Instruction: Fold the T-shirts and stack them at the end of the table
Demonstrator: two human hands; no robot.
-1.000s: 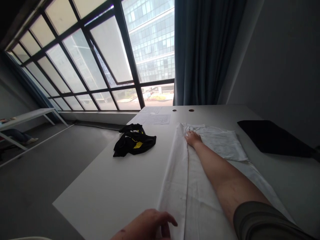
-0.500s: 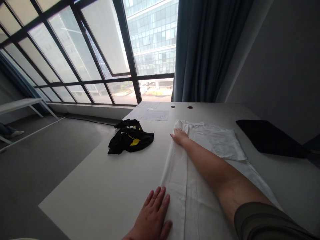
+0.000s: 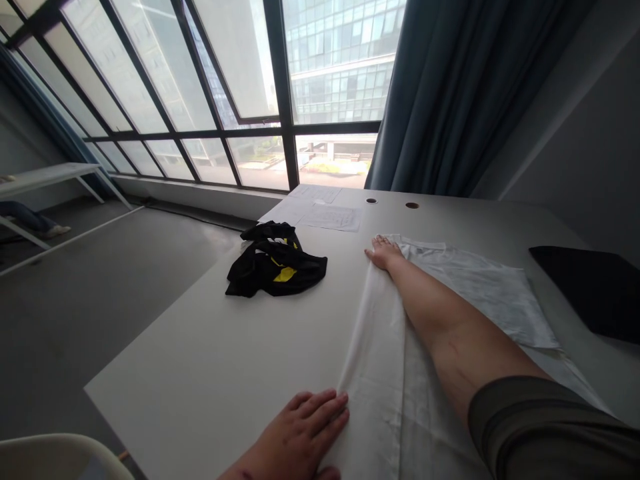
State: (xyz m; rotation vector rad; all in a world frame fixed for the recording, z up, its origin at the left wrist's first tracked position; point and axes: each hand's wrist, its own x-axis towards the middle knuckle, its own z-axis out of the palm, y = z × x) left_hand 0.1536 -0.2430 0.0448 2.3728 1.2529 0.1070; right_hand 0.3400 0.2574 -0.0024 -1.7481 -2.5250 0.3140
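White garment [image 3: 373, 373] lies on the tabletop [image 3: 225, 353], left side folded over. Left hand [image 3: 303, 430], fingers extended, at its near left edge; right hand [image 3: 385, 252], fingers spread, flat on far end. Papers [image 3: 330, 217]: print illegible.

faintly marked paper sheets [image 3: 331, 217], nothing legible

The T-shirt [image 3: 377, 360] is plain white, and the counter [image 3: 225, 360] under the T-shirt a pale greyish white. Left of the T-shirt, a black garment [image 3: 255, 272] shows bright yellow patches. Beyond the T-shirt, paper sheets [image 3: 330, 217] are white with faint grey markings, the curtain [image 3: 445, 100] slate blue. Right of the T-shirt, the flat mat [image 3: 595, 287] is solid black.
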